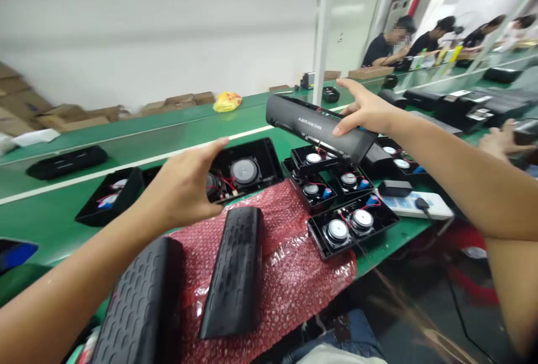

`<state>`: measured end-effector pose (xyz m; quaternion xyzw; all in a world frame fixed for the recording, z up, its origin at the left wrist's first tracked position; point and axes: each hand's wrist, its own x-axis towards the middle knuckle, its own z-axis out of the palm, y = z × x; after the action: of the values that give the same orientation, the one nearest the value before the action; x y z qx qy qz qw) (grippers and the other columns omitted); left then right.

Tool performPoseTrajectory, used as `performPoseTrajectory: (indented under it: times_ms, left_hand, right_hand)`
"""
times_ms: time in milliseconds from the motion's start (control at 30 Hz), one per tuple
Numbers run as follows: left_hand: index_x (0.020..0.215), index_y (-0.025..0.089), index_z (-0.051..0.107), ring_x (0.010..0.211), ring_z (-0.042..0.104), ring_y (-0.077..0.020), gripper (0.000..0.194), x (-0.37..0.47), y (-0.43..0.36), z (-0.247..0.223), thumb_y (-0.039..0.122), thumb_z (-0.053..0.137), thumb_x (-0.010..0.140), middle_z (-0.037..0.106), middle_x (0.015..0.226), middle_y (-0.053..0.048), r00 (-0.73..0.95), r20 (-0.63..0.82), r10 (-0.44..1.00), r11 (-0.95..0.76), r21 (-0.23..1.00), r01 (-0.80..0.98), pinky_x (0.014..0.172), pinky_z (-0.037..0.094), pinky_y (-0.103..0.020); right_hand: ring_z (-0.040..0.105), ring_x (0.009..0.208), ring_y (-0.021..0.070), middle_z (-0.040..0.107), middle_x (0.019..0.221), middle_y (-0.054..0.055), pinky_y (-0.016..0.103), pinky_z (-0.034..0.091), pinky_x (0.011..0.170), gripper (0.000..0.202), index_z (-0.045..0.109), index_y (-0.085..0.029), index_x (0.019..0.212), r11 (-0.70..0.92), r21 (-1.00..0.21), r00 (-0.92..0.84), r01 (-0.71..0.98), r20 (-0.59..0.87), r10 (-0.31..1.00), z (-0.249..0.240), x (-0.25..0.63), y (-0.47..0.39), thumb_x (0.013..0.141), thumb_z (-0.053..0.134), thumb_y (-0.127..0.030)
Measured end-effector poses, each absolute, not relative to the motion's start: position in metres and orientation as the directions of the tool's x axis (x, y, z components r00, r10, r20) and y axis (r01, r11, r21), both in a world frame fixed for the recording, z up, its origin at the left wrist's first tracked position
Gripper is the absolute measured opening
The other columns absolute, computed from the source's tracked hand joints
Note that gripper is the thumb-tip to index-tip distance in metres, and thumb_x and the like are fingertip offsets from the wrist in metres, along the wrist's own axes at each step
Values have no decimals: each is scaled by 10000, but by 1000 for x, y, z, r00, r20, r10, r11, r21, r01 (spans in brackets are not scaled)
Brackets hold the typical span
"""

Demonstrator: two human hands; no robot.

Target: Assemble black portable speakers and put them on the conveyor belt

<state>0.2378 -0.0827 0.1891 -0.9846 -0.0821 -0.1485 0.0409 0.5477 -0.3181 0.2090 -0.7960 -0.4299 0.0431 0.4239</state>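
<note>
My right hand [367, 109] grips a black speaker housing [306, 123] lettered MERKURY, thumb on its front, and holds it tilted above other housings. Below it, open black housings [313, 190] with round silver drivers and red wires are piled together. My left hand [189, 184] is open, thumb and fingers apart, in front of an open housing [260, 156] with its drivers showing; whether it touches that housing I cannot tell. Nearer to me, a black textured speaker cover [235, 268] lies on red bubble wrap [290, 274]. A second textured cover [138, 296] lies left of it, partly behind my forearm.
A white power strip [420, 205] with a plug sits at the right table edge. Another open housing [111, 196] and a closed black speaker [67, 162] are on the left. A co-worker's hand [500, 139] is at far right. A white post [323, 33] rises behind.
</note>
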Motion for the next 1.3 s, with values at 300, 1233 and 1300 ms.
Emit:
performPoseTrajectory:
  times_ms: [300,1233,1300]
  left_hand:
    - [1468,301,220,1223,474,-352,1079,254,-212,152,161,676,500,449,1408,-129,926,81,-368,-920,113,-375,992,385,-515]
    - [1484,291,167,1165,502,-338,1094,315,-236,128,226,667,514,483,1351,-120,943,21,-333,-903,280,-325,962,407,-481]
    - [1481,280,178,1158,513,-336,1082,320,-237,129,222,661,515,498,1341,-119,946,36,-322,-901,295,-318,958,415,-478]
  right_hand:
    - [479,1269,353,437,1435,104,505,367,1071,1293,134,-271,1513,-291,-618,540,730,261,800,178,535,-438,456,865,-412]
    - [426,1311,334,356,1510,114,461,327,1090,1274,111,-252,1525,-8,-334,21,943,35,999,120,568,-353,489,847,-355]
    - [422,1306,341,353,1509,112,476,326,1090,1270,125,-256,1524,-26,-304,27,952,-3,1000,122,571,-352,485,850,-352]
